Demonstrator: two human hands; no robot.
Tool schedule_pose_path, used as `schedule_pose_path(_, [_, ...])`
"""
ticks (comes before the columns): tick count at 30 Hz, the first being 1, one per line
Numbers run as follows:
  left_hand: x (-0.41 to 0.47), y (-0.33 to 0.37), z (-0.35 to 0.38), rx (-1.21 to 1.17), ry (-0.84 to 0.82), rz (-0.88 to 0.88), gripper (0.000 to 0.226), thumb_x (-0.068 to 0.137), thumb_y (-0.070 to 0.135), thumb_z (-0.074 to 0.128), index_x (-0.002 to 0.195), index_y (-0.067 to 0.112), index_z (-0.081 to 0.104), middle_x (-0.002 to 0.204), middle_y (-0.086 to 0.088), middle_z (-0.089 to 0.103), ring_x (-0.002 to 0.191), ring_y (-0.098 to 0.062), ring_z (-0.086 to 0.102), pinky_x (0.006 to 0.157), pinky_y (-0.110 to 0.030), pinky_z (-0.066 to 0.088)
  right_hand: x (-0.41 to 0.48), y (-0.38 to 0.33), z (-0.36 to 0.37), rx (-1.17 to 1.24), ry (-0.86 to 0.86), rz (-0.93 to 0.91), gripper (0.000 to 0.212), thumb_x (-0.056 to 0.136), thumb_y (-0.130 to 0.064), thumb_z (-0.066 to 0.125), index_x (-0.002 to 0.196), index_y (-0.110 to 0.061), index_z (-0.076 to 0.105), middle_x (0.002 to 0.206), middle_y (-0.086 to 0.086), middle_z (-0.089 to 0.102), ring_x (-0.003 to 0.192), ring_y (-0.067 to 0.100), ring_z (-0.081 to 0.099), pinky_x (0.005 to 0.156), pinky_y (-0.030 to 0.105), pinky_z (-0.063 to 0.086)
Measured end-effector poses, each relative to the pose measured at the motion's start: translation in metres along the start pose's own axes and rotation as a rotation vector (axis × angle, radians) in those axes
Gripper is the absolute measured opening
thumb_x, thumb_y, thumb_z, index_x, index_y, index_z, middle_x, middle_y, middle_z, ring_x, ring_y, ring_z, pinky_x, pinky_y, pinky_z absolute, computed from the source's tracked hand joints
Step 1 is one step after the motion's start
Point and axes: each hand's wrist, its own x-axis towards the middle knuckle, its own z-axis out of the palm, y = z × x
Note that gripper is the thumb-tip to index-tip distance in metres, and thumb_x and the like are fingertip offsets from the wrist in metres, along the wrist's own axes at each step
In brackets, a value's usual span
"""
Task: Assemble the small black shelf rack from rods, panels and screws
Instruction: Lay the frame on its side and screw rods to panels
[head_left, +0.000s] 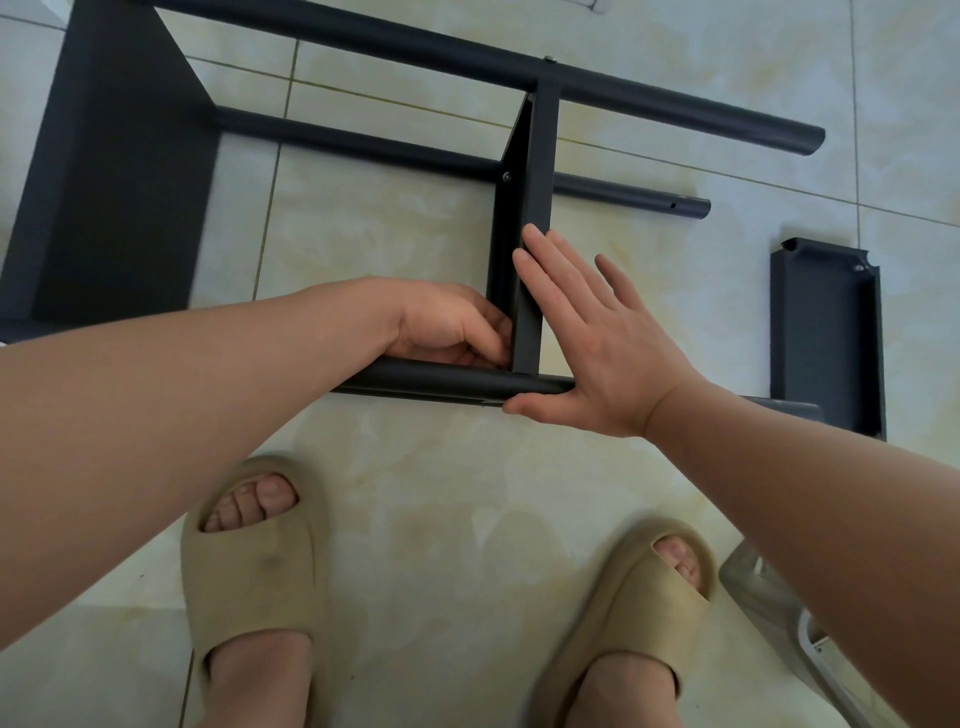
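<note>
Lying on the tiled floor (415, 467), the half-built rack (543, 119) takes up the far half of the view. Three black rods show: a far rod (467, 57), a middle rod (363, 143) and a near rod (441, 376) just beyond the feet. There are three panels. A big panel (114, 182) stands at the left, joined to the far and middle rods. A narrow cross panel (535, 218) runs from the far rod down to the near rod. A loose panel (826, 338) lies apart at the right, hollow side up, with a small metal fitting in its far corner. Two screws can be counted on the cross panel, one (506, 177) by the middle rod and one (548, 60) at the far rod.

The left hand (452, 327) sits in the corner where the cross panel meets the near rod, its fingers curled and the tips tucked against the panel; I cannot tell whether they pinch anything. The right hand (597, 338) is spread flat, fingers straight along the outer face of the cross panel and thumb lying on the near rod.

Two tan slippers (254, 561) are on the feet.
</note>
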Motion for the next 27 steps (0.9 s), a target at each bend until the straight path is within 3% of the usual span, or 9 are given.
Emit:
schedule_pose_path(4, [0.0007, 0.0005, 0.0005, -0.056, -0.025, -0.032, 0.016, 0.093, -0.004, 0.048, 0.095, 0.001, 0.063, 0.078, -0.010, 0.070, 0.069, -0.019, 0.070, 0.066, -0.029, 0.056, -0.0002, 0.0001, 0.0013, -0.006, 0.001, -0.006, 0.115, 0.081, -0.085, 0.039, 0.162, -0.009, 0.009, 0.170, 0.005, 0.000, 0.157, 0.024, 0.002, 0.124, 0.056, 0.016])
schedule_pose_path(7, [0.0030, -0.0015, 0.0002, 0.060, 0.011, -0.045, 0.016, 0.094, 0.005, 0.053, 0.094, 0.005, 0.069, 0.086, -0.009, 0.072, 0.078, -0.020, 0.070, 0.077, -0.033, 0.055, -0.0002, 0.0006, 0.0011, -0.006, 0.000, -0.004, 0.115, 0.081, -0.086, 0.039, 0.162, -0.009, 0.008, 0.170, 0.005, 0.000, 0.157, 0.024, 0.002, 0.124, 0.056, 0.016])
schedule_pose_path(9, [0.0032, -0.0026, 0.0003, 0.140, 0.038, -0.041, 0.013, 0.092, 0.003, 0.057, 0.089, 0.004, 0.070, 0.082, -0.010, 0.071, 0.074, -0.020, 0.069, 0.075, -0.032, 0.055, -0.0001, 0.0005, 0.0011, -0.008, -0.001, -0.005, 0.115, 0.081, -0.086, 0.038, 0.162, -0.009, 0.009, 0.170, 0.005, -0.001, 0.157, 0.024, 0.001, 0.124, 0.056, 0.016])
schedule_pose_path(19, [0.0030, -0.0038, -0.0010, 0.048, 0.051, -0.002, 0.017, 0.091, -0.009, 0.052, 0.087, -0.001, 0.066, 0.075, -0.014, 0.068, 0.064, -0.019, 0.069, 0.064, -0.025, 0.058, 0.0002, 0.0004, 0.0001, -0.001, -0.010, 0.002, 0.116, 0.080, -0.085, 0.039, 0.162, -0.009, 0.008, 0.170, 0.005, -0.001, 0.157, 0.023, 0.001, 0.124, 0.056, 0.015])
schedule_pose_path(27, [0.0013, -0.0028, -0.0013, 0.043, 0.035, 0.006, 0.016, 0.092, -0.010, 0.051, 0.090, 0.000, 0.065, 0.082, -0.016, 0.064, 0.066, -0.020, 0.067, 0.066, -0.026, 0.058, 0.0001, 0.0007, 0.0011, -0.001, -0.003, 0.001, 0.116, 0.080, -0.086, 0.040, 0.162, -0.009, 0.009, 0.170, 0.004, -0.001, 0.157, 0.023, 0.001, 0.124, 0.056, 0.016])
